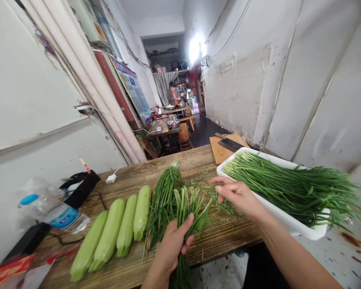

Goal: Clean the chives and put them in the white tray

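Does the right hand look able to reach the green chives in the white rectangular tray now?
Probably yes: the right hand hovers open beside the white rectangular tray, and its green chives lie uncovered.

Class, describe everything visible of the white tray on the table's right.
The white tray is a shallow rectangular tub, plastic by its look, with rounded corners. It sits level on the wooden table at its right end, its right part seeming to overhang the edge. Long green chives fill it, tips spilling past the rim. The right hand hovers before its near corner; contact is unclear.
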The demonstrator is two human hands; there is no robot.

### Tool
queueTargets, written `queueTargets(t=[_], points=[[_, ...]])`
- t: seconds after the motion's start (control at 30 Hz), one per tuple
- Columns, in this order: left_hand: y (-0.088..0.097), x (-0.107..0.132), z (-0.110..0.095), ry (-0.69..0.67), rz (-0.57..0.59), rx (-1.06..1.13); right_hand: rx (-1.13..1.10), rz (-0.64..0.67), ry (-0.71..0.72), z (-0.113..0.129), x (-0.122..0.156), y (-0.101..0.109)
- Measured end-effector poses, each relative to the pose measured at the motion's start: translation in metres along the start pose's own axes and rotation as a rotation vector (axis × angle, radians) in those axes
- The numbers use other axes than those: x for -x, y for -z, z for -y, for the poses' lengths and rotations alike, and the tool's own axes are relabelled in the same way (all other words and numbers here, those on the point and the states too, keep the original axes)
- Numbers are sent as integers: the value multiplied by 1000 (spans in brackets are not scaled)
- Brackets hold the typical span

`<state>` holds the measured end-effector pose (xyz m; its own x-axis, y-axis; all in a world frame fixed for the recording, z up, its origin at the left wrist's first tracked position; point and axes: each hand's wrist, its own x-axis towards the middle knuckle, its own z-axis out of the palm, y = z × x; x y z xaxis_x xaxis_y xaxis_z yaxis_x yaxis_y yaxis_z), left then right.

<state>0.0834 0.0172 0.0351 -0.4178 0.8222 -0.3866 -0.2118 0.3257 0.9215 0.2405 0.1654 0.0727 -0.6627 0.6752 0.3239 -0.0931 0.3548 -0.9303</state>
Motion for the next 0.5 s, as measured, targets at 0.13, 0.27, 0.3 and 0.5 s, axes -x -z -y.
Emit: queueTargets(t=[0.13, 0.27, 0.3, 0.5], points=[[-8, -1, -1, -89, -59, -76, 177, -31, 75, -8, 8, -34], [-16, 1, -2, -118, -101, -103, 203, -86, 38, -18, 11, -55], [-16, 1, -2, -126, -117, -107, 190, -87, 20, -20, 11, -56], [-12, -2, 3, -187, -144, -201, 132, -30, -4, -21, 11, -53]])
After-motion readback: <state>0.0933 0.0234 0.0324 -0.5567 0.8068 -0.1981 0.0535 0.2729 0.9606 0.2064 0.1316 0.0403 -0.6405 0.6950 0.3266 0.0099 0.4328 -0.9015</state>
